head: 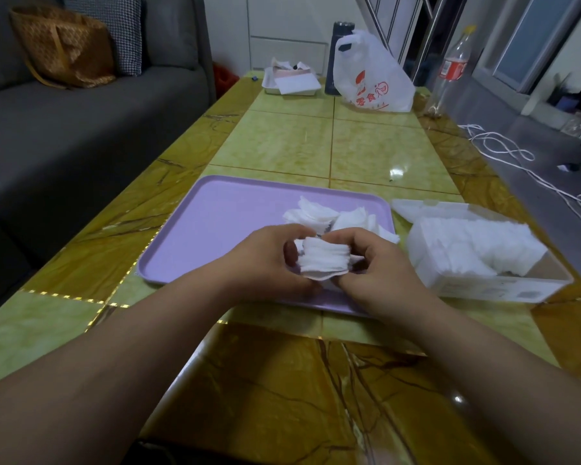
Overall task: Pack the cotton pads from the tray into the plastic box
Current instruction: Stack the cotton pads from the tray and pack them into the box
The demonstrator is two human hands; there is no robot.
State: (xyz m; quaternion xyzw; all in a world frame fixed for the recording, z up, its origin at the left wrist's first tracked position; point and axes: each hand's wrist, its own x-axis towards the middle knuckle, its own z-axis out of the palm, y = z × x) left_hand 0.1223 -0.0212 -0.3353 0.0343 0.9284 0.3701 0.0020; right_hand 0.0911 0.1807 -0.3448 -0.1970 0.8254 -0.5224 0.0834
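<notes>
A stack of white cotton pads (323, 258) is held between both hands just above the near edge of the lilac tray (215, 223). My left hand (269, 260) grips its left end, and my right hand (379, 263) grips its right end. A loose heap of cotton pads (329, 214) lies on the tray's far right part, behind the hands. To the right of the tray stands the clear plastic box (503, 290), holding rows of packed pads (473, 246), its lid (416, 206) open at the back.
On the green and brown tiled table (316, 142), at the far end, stand a white plastic bag (373, 75), a dark flask (337, 55), a white dish with papers (291, 82) and a clear bottle (450, 68). A grey sofa (81, 112) runs along the left. White cables (503, 149) lie on the floor at right.
</notes>
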